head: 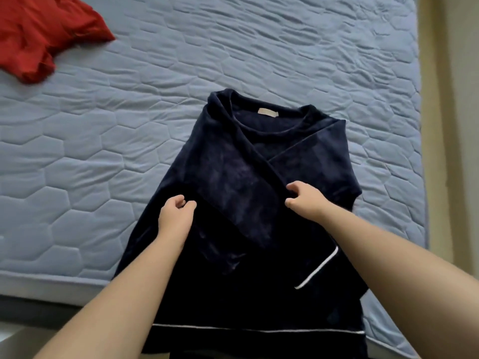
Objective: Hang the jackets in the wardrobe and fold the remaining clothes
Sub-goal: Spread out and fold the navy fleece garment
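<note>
A dark navy velvet top point(228, 174) with white piping lies flat on the blue quilted mattress point(103, 141), collar away from me, both sleeves folded across its front. My left hand point(175, 218) hovers over the left part of the top with fingers loosely curled, holding nothing I can see. My right hand point(304, 199) pinches the edge of the folded left sleeve near the middle of the garment. A red garment point(44, 35) lies crumpled at the far left corner.
The mattress's near edge point(51, 283) runs along the lower left, with floor below it. A beige wall or bed frame point(445, 125) borders the right side. Bare mattress stretches beyond and to the left of the top.
</note>
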Tool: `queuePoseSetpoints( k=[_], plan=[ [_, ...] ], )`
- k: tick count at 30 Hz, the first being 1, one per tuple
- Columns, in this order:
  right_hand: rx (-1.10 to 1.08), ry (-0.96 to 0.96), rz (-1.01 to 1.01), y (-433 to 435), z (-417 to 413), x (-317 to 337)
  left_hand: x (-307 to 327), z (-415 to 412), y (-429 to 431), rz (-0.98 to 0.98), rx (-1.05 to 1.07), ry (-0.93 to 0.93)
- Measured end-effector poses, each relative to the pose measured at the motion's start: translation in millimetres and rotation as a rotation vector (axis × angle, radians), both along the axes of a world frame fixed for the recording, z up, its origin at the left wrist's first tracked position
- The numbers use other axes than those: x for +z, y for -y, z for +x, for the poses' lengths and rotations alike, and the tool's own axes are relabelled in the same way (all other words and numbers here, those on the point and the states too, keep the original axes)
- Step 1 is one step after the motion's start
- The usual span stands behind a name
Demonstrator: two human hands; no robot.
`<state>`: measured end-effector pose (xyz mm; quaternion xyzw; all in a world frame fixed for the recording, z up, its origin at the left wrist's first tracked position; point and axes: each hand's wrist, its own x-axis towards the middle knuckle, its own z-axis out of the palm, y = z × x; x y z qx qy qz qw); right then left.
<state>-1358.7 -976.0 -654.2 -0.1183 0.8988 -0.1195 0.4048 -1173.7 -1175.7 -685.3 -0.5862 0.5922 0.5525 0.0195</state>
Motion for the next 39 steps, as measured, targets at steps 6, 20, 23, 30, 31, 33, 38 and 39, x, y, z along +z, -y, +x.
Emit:
queuePoseSetpoints(
  k=[6, 20, 23, 30, 31, 33, 38, 39],
  plan=[
    [-0.103, -0.083, -0.239, 102.4, -26.7, -20.8, -34.8, -27.1, 28.0, 0.423, 0.282, -0.289],
    [-0.27, 0.059, -0.431, 299.8, -81.1, -60.0, -54.1, -19.3, 96.6, 0.706, 0.574, -0.692],
    [-0.179, 0.059, -0.357, 318.9, -69.9, -79.3, -62.6, -19.2, 107.0, 0.748, 0.616, -0.685],
    [0.127, -0.258, -0.221, 313.0, -52.5, -94.3, -77.2, -26.4, 116.4, 0.679, 0.6, -0.465],
    [0.178, -0.383, -0.219, 305.7, -44.5, -86.2, -74.1, -25.4, 118.8, 0.659, 0.568, -0.421],
    [0.249, -0.603, -0.187, 283.4, -22.9, -68.0, -57.7, -21.7, 124.1, 0.578, 0.416, -0.252],
    [0.34, -0.63, -0.175, 210.3, 30.4, -53.0, -19.6, 2.0, 123.3, -0.558, -0.305, 0.149],
    [0.358, -0.621, -0.14, 196.5, 39.7, -56.3, -15.8, 3.5, 119.5, -0.806, -0.403, 0.053]
  ],
)
